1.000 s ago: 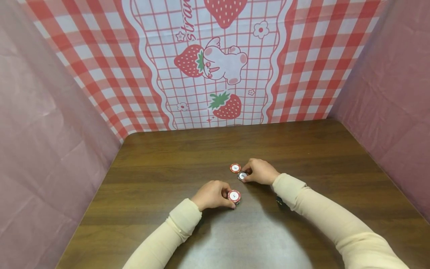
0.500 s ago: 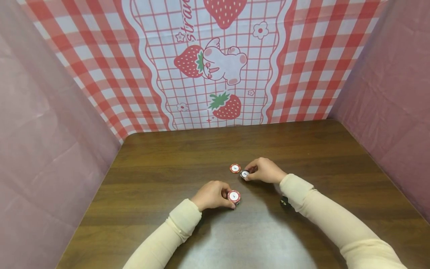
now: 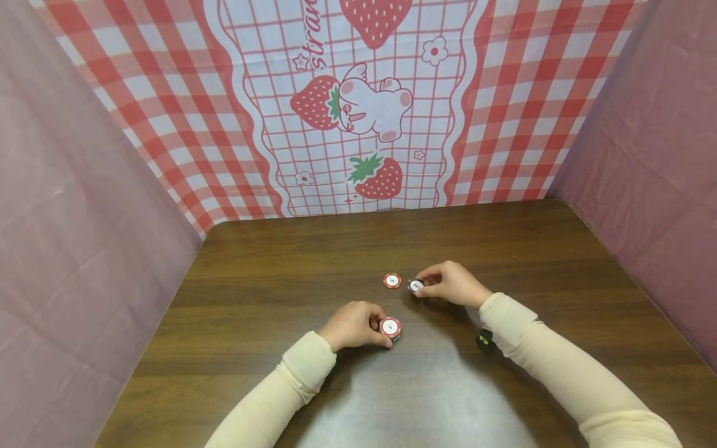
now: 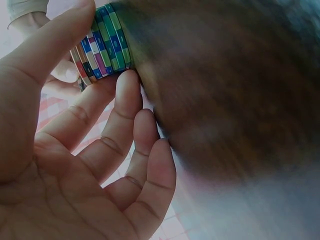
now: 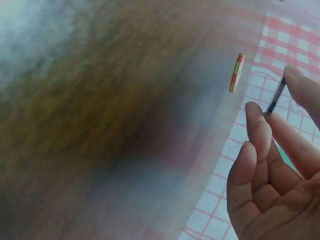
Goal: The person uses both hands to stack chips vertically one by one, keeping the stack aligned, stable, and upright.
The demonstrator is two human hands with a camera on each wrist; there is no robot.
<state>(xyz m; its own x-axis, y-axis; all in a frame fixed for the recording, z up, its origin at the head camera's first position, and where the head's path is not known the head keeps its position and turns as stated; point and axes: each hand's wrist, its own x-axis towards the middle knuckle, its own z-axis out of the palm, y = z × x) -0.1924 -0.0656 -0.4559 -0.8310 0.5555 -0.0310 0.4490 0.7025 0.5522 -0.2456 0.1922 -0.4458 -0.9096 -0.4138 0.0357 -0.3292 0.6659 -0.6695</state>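
My left hand (image 3: pixel 354 325) grips a stack of poker chips (image 3: pixel 390 327) between thumb and fingers; the top chip is red and white with a 5. In the left wrist view the stack (image 4: pixel 106 42) shows green, blue, purple and orange edges in several layers. Farther back, my right hand (image 3: pixel 452 285) pinches a single black-and-white poker chip (image 3: pixel 416 285) by its edge. Seen edge-on in the right wrist view, that black chip (image 5: pixel 276 96) lies between thumb and fingertips. Just left of it, a red poker chip (image 3: pixel 392 280) marked 5 lies flat on the table.
The brown wooden table (image 3: pixel 269 261) reaches back to a red-and-white checked cloth (image 3: pixel 521 112) with strawberry prints. Pink cloth (image 3: pixel 644 155) hangs along both sides. Under the right cuff shows a dark wrist device (image 3: pixel 485 339).
My right hand has moved right with the black chip, drawing it away from the red chip on the table. My left hand and its stack have stayed in place.
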